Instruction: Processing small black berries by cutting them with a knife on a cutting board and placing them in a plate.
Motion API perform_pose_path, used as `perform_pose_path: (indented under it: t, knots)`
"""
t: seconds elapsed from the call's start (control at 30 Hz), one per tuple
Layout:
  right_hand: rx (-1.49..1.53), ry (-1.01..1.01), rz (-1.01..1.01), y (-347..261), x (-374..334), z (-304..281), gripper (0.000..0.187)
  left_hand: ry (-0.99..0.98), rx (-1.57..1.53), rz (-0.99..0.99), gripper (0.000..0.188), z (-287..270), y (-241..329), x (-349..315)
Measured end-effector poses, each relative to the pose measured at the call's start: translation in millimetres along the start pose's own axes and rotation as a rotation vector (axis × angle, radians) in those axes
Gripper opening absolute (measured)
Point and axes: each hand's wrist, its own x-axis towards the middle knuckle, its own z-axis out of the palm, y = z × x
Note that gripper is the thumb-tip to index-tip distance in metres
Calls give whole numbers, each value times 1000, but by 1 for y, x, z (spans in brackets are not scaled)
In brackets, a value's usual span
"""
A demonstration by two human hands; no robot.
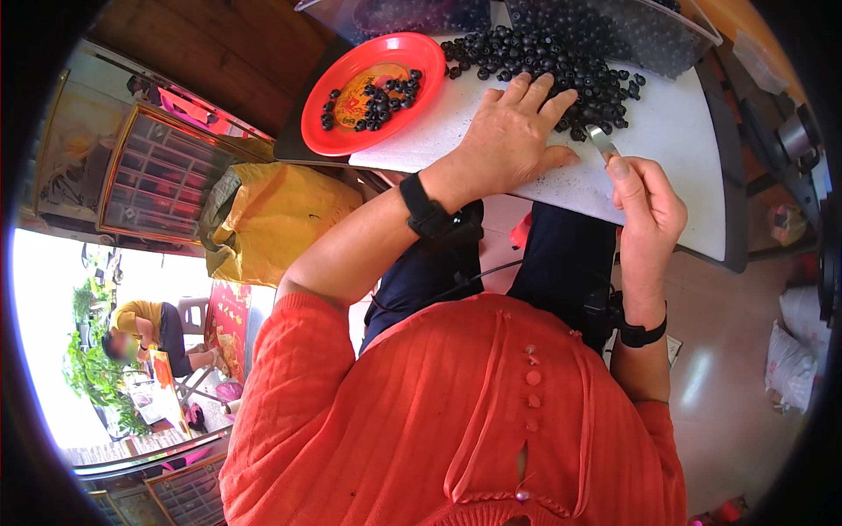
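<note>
Small round black pieces [517, 54] are heaped on a white board [684, 167] at the far side. My left hand [517, 131] lies over the near edge of this heap, palm down, fingers spread and fingertips touching the pieces. To its right, my right hand [649, 197] is closed around a small knife-like tool with a short silver blade [600, 138]. The blade's tip points up and left, close to the heap's near edge. Its handle is mostly hidden in my fingers. A red plate [316, 123] with several loose black pieces stands left of the heap.
Behind the heap, clear plastic bins [614, 39] hold more black pieces. A yellow bag [272, 210] stands left of the board. White sacks [792, 368] lie on the floor at right. Another person [149, 329] sits bent forward in the far left background.
</note>
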Motion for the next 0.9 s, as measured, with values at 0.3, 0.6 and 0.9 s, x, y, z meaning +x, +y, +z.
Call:
perform_pose_path:
  t: [0.3, 0.6, 0.9]
  knots:
    - [-38, 6, -28, 2, -3, 0, 20, -44, -52, 54, 59, -22, -2, -31]
    - [-30, 32, 10, 12, -8, -5, 21, 13, -151, 6, 50, -37, -26, -54]
    - [-86, 9, 20, 7, -6, -4, 21, 255, -306, -133, 33, -44, -20, -66]
